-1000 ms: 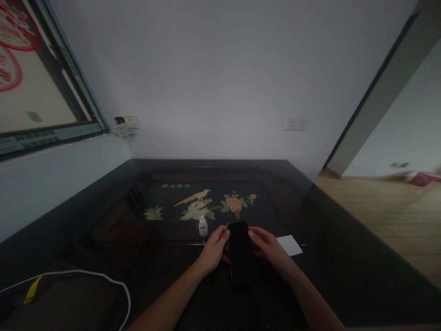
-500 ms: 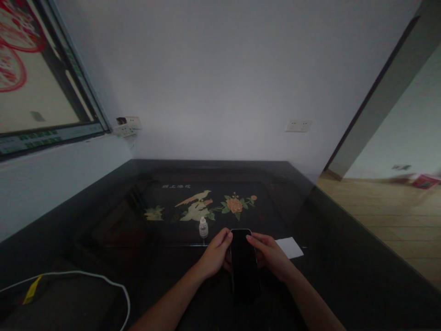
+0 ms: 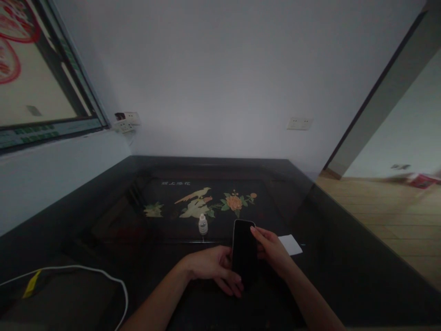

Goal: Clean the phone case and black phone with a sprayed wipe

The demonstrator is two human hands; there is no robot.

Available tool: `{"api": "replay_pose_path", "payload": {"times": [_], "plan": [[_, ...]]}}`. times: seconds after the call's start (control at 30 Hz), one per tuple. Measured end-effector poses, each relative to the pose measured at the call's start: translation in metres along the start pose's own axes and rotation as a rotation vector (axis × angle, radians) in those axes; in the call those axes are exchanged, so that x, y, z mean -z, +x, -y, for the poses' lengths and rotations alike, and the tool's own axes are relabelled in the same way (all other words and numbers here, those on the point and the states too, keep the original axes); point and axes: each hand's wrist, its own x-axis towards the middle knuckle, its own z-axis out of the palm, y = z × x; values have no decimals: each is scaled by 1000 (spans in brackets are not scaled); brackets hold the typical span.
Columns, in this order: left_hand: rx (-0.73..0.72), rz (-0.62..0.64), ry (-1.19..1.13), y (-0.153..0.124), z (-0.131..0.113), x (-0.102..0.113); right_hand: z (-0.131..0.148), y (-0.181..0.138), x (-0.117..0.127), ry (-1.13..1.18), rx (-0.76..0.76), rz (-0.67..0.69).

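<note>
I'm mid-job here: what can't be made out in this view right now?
In the head view:
- Black phone: its back is turned away from the camera; its lower edge blends into the dark table.
- Right hand: some fingertips are hidden behind the phone.
- White paper: its left part is covered by the right hand.
- Small bottle: label too small and blurred to read.
- White cable: both ends are cut off by picture edges.
</note>
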Motion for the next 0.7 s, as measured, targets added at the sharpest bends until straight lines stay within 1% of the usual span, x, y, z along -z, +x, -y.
{"api": "replay_pose_path", "payload": {"times": [0.13,0.3,0.43,0.57,0.7], "plan": [[10,-15,-8,2,3,2,1,-1,-1,12,-13,2],[11,-45,16,2,3,3,3,-3,-3,22,12,97],[24,-57,27,3,5,4,5,-6,-4,12,16,147],[-27,-116,12,2,7,6,9,-8,-3,29,15,148],[-84,-131,-58,2,3,2,10,-8,-3,37,14,119]]}}
